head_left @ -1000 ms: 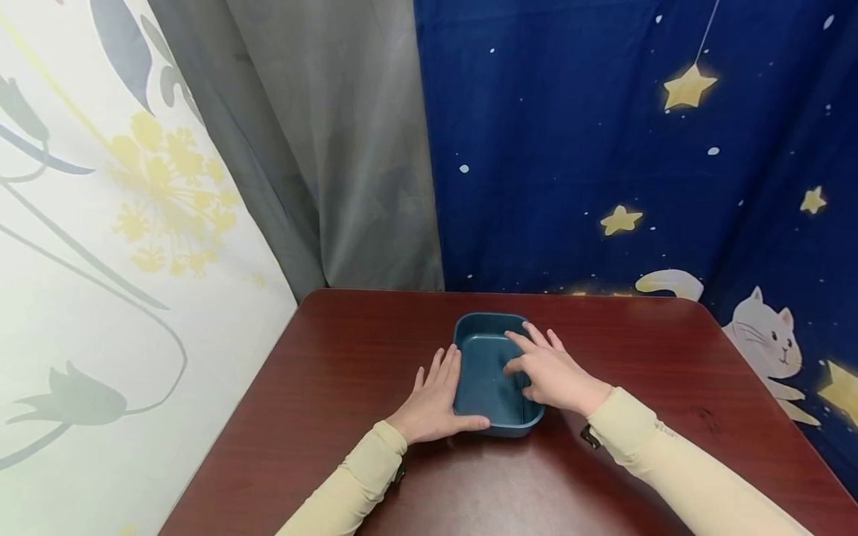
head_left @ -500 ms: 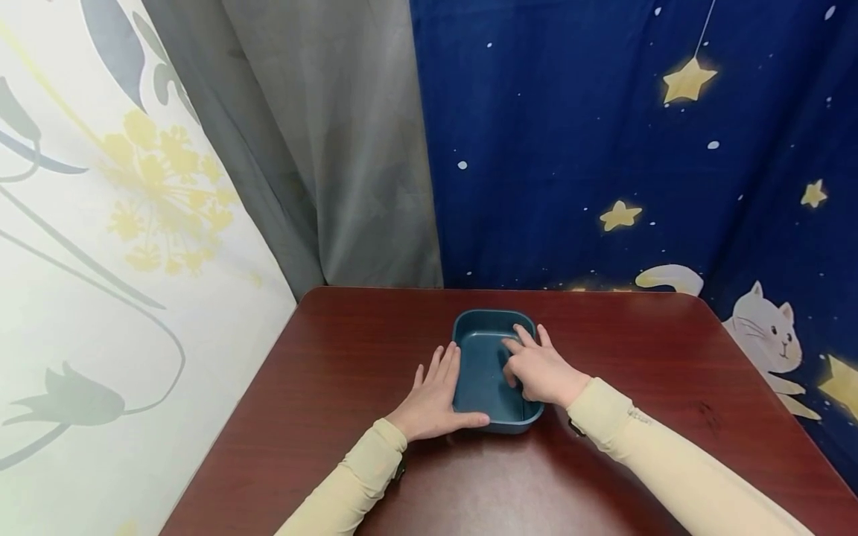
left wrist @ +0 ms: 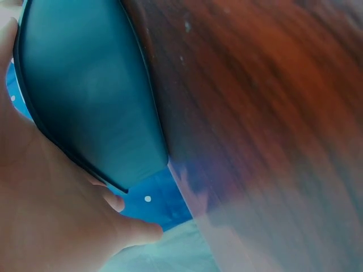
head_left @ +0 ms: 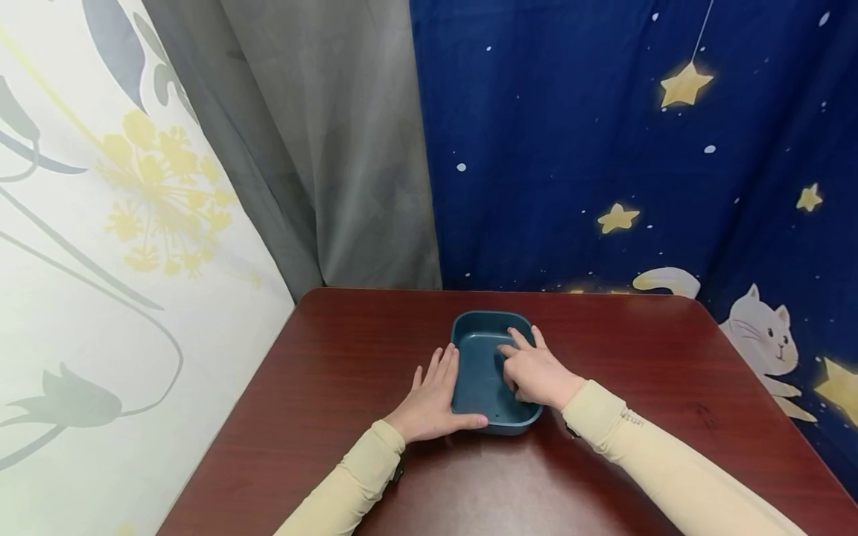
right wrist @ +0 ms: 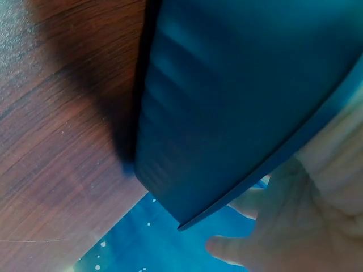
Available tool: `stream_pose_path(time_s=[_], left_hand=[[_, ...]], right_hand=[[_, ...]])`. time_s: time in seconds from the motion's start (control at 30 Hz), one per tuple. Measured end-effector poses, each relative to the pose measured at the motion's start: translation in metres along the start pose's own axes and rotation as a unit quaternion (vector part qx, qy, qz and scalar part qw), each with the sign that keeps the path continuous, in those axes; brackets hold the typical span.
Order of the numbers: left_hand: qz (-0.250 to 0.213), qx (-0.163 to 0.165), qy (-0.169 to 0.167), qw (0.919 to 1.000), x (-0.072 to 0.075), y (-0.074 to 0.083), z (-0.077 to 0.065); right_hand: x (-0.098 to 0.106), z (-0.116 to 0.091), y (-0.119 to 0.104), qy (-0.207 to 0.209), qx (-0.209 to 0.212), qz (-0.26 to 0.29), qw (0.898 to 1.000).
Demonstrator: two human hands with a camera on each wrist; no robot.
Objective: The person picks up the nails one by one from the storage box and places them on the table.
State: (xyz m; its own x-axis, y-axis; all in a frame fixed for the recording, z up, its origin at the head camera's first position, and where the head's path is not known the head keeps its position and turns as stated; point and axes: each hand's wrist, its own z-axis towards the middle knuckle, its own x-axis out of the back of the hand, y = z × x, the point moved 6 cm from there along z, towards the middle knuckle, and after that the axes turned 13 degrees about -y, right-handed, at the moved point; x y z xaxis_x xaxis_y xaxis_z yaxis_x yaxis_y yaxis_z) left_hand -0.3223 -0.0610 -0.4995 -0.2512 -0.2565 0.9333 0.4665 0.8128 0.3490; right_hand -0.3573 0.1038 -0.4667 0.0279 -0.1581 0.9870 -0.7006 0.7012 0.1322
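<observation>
A blue-green tray (head_left: 479,376) sits upright on the dark red counter (head_left: 348,372). The left hand (head_left: 429,409) lies with fingers extended along the tray's left side and thumb at the near rim, bracing rather than gripping. The right hand (head_left: 541,376) reaches over the right wall into the tray, three fingers spread; the index finger and thumb are largely hidden, so whether they pinch anything cannot be determined. A tiny dark spot (head_left: 497,415) shows on the tray's floor at the near end, nature undetermined. Assessment: the step in hand appears to be fingertip work inside a braced tray. The next move calls for steady left-hand support and careful right-hand clearance of the wall.
</observation>
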Motion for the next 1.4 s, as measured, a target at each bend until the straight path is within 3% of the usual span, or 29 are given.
stream_pose_path(time_s=[0.43,0.93,1.4], left_hand=[[0.001,-0.004,0.004,1.0,-0.001,-0.001,0.001],[0.003,-0.003,0.008,1.0,-0.002,-0.001,0.0],[-0.003,-0.001,0.01,0.9999,-0.003,-0.001,0.001]], right_hand=[[-0.004,0.007,-0.008,-0.009,0.036,0.003,0.999],[-0.016,0.012,-0.009,-0.048,0.018,0.013,0.999],[-0.003,0.002,-0.003,-0.002,0.002,0.014,1.0]])
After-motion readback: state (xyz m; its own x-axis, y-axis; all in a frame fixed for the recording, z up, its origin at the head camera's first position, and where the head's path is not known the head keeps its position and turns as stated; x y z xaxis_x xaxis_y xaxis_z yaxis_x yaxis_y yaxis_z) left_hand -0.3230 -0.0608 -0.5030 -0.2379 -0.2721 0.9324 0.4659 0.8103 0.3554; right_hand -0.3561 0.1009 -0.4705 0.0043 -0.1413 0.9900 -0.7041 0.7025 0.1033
